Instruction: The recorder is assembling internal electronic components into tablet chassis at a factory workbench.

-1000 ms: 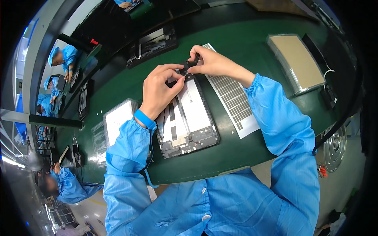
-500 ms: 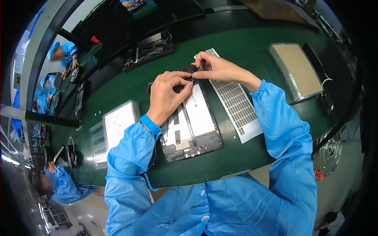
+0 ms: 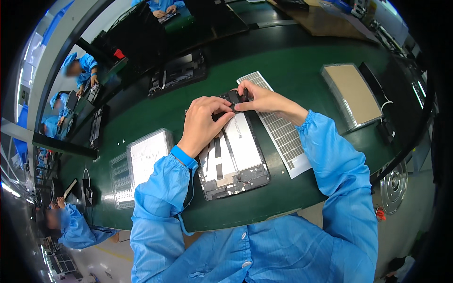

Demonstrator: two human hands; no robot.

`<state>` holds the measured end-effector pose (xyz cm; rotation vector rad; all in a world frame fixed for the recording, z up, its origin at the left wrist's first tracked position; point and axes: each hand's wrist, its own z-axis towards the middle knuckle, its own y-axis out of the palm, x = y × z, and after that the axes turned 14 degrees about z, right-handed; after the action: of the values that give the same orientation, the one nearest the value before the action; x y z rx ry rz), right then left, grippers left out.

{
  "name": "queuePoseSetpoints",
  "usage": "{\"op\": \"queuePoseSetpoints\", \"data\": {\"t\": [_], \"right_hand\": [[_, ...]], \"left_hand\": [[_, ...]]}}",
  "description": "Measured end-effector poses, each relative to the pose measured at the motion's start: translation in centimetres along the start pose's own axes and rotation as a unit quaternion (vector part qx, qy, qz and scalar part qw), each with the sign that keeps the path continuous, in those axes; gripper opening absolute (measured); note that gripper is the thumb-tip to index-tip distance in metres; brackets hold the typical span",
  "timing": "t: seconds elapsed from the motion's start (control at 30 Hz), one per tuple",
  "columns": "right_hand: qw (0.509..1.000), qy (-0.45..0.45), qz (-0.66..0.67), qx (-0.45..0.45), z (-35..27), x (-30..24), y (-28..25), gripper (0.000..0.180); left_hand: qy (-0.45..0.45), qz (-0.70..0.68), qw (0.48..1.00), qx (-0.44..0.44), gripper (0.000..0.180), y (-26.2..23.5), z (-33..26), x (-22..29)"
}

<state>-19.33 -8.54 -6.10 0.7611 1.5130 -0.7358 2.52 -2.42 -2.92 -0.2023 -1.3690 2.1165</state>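
Here our right hand [image 3: 266,102] pinches a dark piece [image 3: 244,95] over the far end of the opened tablet [image 3: 244,141], flat on our tabletop [image 3: 283,195]; our left hand [image 3: 203,120] curls alongside, grip unclear.

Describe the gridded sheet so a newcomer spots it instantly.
On the green bench, find the open, white-panelled device near the middle of the front edge. Just right of it, partly hidden by the right hand, lies a long white sheet, slanted. Unlike the device or the tan-topped clear box farther right, it looks paper-thin and carries a grid of small grey rectangles.
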Motion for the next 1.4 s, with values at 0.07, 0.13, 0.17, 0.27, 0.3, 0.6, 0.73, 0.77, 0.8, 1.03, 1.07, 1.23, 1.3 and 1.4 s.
{"op": "queuePoseSetpoints", "data": {"t": [0.07,0.13,0.17,0.27,0.3,0.6,0.73,0.77,0.8,1.03,1.07,1.23,1.3,1.4], "right_hand": [[0.999,-0.031,-0.027,-0.023,0.5,0.5,0.0,0.043],[0.999,-0.031,-0.035,-0.019,0.8,0.1,-0.7,0.045],[0.997,-0.026,-0.064,-0.036,1.0,-0.3,-1.1,0.046],[0.991,0.034,-0.111,-0.071,2.3,-1.3,-2.7,0.064],[0.987,0.033,-0.126,-0.09,3.8,-1.4,-2.9,0.068],[0.992,0.007,-0.122,-0.032,3.1,-0.4,-1.4,0.061],[0.988,-0.129,-0.08,0.03,1.6,3.6,-1.6,0.048],[0.987,-0.134,-0.078,0.036,0.8,3.3,-0.9,0.043],[0.987,-0.135,-0.082,0.032,0.0,3.0,-0.4,0.043],[0.941,-0.194,-0.169,0.219,-6.9,0.3,4.5,0.035],[0.942,-0.198,-0.18,0.203,-7.8,0.5,5.0,0.035],[0.954,-0.178,-0.143,0.192,-11.5,2.8,6.5,0.03],[0.956,-0.201,-0.075,0.201,-11.4,2.2,8.4,0.031],[0.944,-0.197,0.165,0.205,-10.6,0.5,10.1,0.034]], "left_hand": [[-0.028,-0.011,0.999,-0.026,0.012,-0.4,-0.2,0.1],[-0.054,-0.026,0.997,-0.053,0.012,-0.4,0.2,0.1],[-0.039,-0.03,0.998,-0.049,0.012,-0.3,0.4,0.0],[-0.023,-0.037,0.997,-0.057,0.012,-0.5,0.9,0.7],[-0.007,-0.022,0.999,-0.042,0.012,-0.8,0.7,0.8],[-0.027,-0.025,0.998,-0.045,0.013,-0.5,0.5,0.7],[-0.012,0.03,0.998,-0.054,0.012,0.0,1.2,0.9],[-0.014,0.031,0.998,-0.049,0.012,-0.2,1.3,0.9],[-0.033,0.049,0.996,-0.073,0.014,-0.4,1.4,0.9],[-0.008,0.159,0.987,0.013,0.039,-2.7,-3.1,0.8],[-0.014,0.197,0.979,0.042,0.046,-4.1,-4.8,1.8],[-0.162,0.052,0.979,-0.115,0.077,-4.3,-14.7,8.0],[-0.176,0.002,0.984,-0.032,0.083,-3.6,-16.1,8.9],[-0.177,-0.092,0.979,0.048,0.104,-2.6,-17.2,8.9]]}}
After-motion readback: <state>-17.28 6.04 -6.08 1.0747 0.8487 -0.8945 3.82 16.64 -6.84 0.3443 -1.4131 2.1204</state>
